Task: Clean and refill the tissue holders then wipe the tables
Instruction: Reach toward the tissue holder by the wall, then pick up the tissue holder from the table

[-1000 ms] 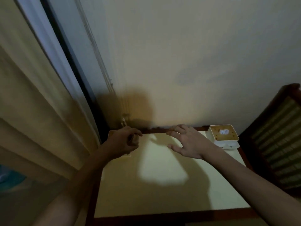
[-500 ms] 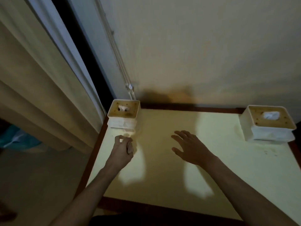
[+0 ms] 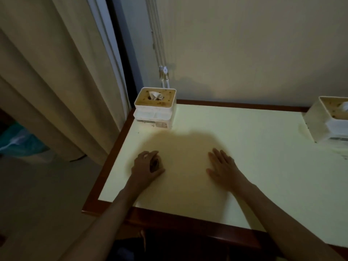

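Left hand [image 3: 146, 166] near left edge of surface [image 3: 263, 157], fingers [image 3: 150, 154] curled round small dark thing, unidentifiable. Right hand [image 3: 223, 167] flat mid-surface, fingers straight, slightly spread. Tissue holder [image 3: 155, 108] at far left corner, second tissue holder [image 3: 327, 119] at right edge.

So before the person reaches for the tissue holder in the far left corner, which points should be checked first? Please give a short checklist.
1. White square tissue holder with brown top stands upright in the table corner: ok.
2. Tissue shows through its top opening: ok.
3. Right hand is free, fingers straight over the pale yellow table with dark wood rim: ok.
4. Left hand is free: not ok, its fingers curl round something small and dark; what it is, cannot tell.
5. Table in front of the holder is clean: not ok, small specks lie there.
6. Second white tissue holder at the right edge is complete: cannot tell, cut off.
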{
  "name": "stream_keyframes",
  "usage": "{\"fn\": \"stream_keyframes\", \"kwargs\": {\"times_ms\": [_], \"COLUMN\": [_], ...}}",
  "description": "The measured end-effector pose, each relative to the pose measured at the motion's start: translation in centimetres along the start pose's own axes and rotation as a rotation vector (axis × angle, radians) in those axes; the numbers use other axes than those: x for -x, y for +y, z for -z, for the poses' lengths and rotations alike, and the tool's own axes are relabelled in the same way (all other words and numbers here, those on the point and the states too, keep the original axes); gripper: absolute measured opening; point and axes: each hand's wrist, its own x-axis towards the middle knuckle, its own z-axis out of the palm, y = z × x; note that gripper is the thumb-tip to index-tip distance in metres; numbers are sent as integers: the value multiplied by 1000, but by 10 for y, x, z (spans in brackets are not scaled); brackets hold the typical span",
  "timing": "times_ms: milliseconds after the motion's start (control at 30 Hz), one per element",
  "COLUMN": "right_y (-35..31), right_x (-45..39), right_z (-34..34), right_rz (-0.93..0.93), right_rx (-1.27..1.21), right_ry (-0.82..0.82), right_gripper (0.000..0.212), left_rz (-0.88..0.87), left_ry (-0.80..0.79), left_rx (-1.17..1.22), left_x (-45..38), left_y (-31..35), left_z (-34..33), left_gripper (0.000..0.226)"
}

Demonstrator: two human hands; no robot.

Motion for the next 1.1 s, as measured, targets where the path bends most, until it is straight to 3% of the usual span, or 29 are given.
{"fn": "stream_keyframes", "kwargs": {"times_ms": [100,133,233,267,367,500,567,667,833,967,1100], "right_y": [-15,-27,-69,-80,-109,-131,-136,-136,-128,-114,-85], "right_x": [-23,-31,-64,-80,-124,-164,-177,-189,-185,-153,-100], "right_z": [15,27,71,83,112,121,117,115,120,120,122], "right_rz": [-87,-99,-34,-6,21,-45,-100,-110,-95,-69,-65], "right_rx": [-122,-190,-363,-387,-456,-616,-725,-802,-883,-1009,-1082], "right_ry": [34,53,65,65,105,146,148,159,118,129,184], "right_gripper": [128,122,68,62,59,56,58,53,60,39,39], "left_rz": [25,45,69,82,168,204,185,117,39,-4,-84], "left_ry": [115,173,280,298,224,95,47,-7,-33,19,30], "left_rx": [157,222,364,391,454,489,477,459,441,433,410], "left_x": [-22,-35,-77,-90,-139,-189,-198,-199,-186,-163,-135], "left_y": [3,2,-5,-5,-7,-14,-13,-6,5,23,55], "left_z": [29,41,76,85,113,130,129,128,126,114,94], "left_gripper": [87,84,71,68,69,93,88,59,49,46,43]}}
